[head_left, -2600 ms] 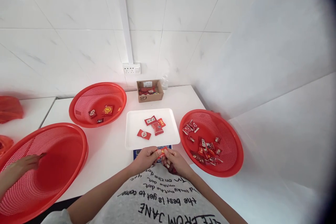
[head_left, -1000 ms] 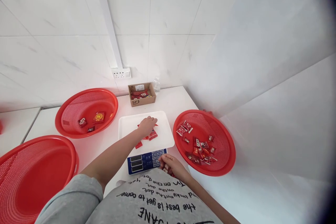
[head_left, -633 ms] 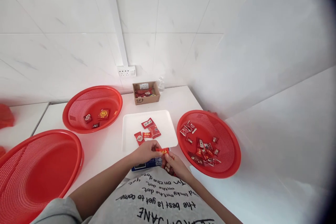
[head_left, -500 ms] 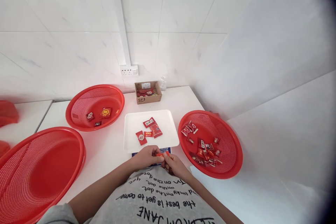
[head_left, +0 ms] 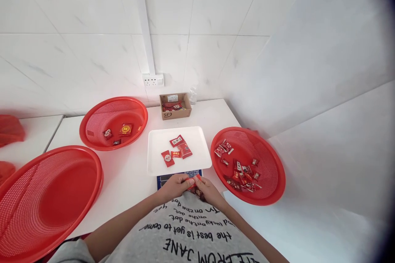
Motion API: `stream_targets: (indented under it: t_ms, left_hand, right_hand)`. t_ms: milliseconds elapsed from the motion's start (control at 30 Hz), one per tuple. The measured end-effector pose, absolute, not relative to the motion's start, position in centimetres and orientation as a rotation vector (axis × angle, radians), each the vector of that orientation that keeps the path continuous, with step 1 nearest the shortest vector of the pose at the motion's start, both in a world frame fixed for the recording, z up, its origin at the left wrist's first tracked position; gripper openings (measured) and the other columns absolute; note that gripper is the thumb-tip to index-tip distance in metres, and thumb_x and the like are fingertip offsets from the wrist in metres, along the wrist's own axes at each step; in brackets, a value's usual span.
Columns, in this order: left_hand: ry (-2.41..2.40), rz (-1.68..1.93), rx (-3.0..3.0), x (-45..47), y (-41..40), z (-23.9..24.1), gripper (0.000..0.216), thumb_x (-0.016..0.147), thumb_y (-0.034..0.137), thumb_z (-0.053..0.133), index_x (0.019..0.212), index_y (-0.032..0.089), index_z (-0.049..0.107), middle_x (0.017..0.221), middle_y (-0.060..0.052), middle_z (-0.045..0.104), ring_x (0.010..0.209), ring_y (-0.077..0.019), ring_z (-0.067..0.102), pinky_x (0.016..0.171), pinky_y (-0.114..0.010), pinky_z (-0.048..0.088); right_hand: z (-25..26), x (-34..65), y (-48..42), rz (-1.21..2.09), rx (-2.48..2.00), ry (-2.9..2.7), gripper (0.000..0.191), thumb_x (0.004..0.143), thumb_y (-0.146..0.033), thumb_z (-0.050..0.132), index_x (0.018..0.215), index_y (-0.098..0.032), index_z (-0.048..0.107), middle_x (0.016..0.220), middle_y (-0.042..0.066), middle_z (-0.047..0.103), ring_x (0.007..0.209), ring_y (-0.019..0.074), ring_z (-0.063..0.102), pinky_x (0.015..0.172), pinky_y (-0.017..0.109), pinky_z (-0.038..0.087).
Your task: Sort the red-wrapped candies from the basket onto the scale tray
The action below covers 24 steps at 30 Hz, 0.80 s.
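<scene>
Close against my grey shirt, my left hand (head_left: 174,187) and my right hand (head_left: 209,191) are closed, thumbs near each other. Between them they pinch the top of what looks like a small red bag (head_left: 199,177). Dark red patterned wrapping (head_left: 197,191) shows below the fingers; the rest is hidden by my hands and shirt. Just beyond, a white tray (head_left: 154,164) sits above a blue scale (head_left: 163,178) with keys. Lying on the tray are several red snack packets (head_left: 186,151), including a small one (head_left: 176,154) with yellow lettering.
At my right stands a red mesh basket (head_left: 276,168) with several wrapped sweets. Two more red baskets, one near (head_left: 92,156) and one farther (head_left: 92,125) holding a few packets, are at left. A cardboard box (head_left: 175,114) with packets stands behind the tray. Sheer red bags (head_left: 10,129) lie far left.
My hands have turned slightly and drawn closer at the bag's top, and more patterned wrapping shows beneath them. The view has shifted a little; the tray's packets stay in place.
</scene>
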<state>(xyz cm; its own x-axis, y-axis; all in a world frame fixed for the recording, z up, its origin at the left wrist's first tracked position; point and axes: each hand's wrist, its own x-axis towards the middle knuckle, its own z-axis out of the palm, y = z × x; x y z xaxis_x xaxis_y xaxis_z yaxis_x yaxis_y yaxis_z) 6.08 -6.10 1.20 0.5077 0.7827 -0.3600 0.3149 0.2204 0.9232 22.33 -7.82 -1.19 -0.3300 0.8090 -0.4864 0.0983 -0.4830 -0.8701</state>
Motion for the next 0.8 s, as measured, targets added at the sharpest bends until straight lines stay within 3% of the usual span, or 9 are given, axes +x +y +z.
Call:
stream_targets:
  t_ms: [167, 333, 600, 700, 800]
  left_hand:
    - [1.090, 0.361, 1.469, 6.3, -6.1, 0.4, 0.041, 0.079, 0.053, 0.039, 0.057, 0.019, 0.037, 0.056, 0.004, 0.036, 0.055, -0.0103, 0.033, 0.053, -0.023, 0.027]
    - [1.078, 0.359, 1.515, 6.2, -6.1, -0.3, 0.039, 0.082, 0.051, 0.033, 0.059, 0.019, 0.034, 0.058, 0.004, 0.036, 0.057, -0.0107, 0.034, 0.055, -0.023, 0.028]
    - [1.100, 0.394, 1.573, 6.6, -6.0, -0.2, 0.038, 0.082, 0.046, 0.038, 0.055, 0.019, 0.036, 0.055, 0.004, 0.036, 0.055, -0.0103, 0.035, 0.055, -0.023, 0.027]
    - [1.106, 0.400, 1.515, 6.8, -5.9, 0.0, 0.039, 0.083, 0.047, 0.037, 0.056, 0.019, 0.040, 0.055, 0.004, 0.039, 0.055, -0.0105, 0.037, 0.055, -0.023, 0.030]
    - [1.182, 0.408, 1.509, 6.6, -5.4, 0.2, 0.041, 0.085, 0.049, 0.035, 0.058, 0.019, 0.044, 0.054, 0.004, 0.045, 0.054, -0.0116, 0.042, 0.054, -0.023, 0.033]
  right_hand:
    - [-1.5, 22.3, -7.9, 1.899, -1.347, -1.050, 0.049, 0.069, -0.067, 0.054, 0.070, -0.019, 0.051, 0.063, -0.002, 0.054, 0.058, 0.0121, 0.047, 0.057, 0.024, 0.036]
    - [-1.1, 22.3, -7.9, 1.886, -1.356, -1.016, 0.047, 0.067, -0.066, 0.058, 0.068, -0.019, 0.053, 0.065, -0.002, 0.054, 0.063, 0.0141, 0.051, 0.065, 0.027, 0.040]
    - [-1.1, 22.7, -7.8, 1.858, -1.275, -1.066, 0.047, 0.071, -0.064, 0.056, 0.085, -0.020, 0.066, 0.084, 0.004, 0.066, 0.085, 0.0202, 0.060, 0.087, 0.035, 0.040]
    - [-1.4, 22.7, -7.7, 1.856, -1.286, -0.980, 0.046, 0.068, -0.063, 0.059, 0.083, -0.020, 0.066, 0.080, 0.004, 0.067, 0.077, 0.0187, 0.061, 0.080, 0.033, 0.044]
    - [-2.0, 22.8, -7.7, 1.926, -1.328, -0.675, 0.049, 0.063, -0.064, 0.063, 0.085, -0.020, 0.063, 0.064, 0.001, 0.064, 0.054, 0.0154, 0.058, 0.057, 0.029, 0.046]
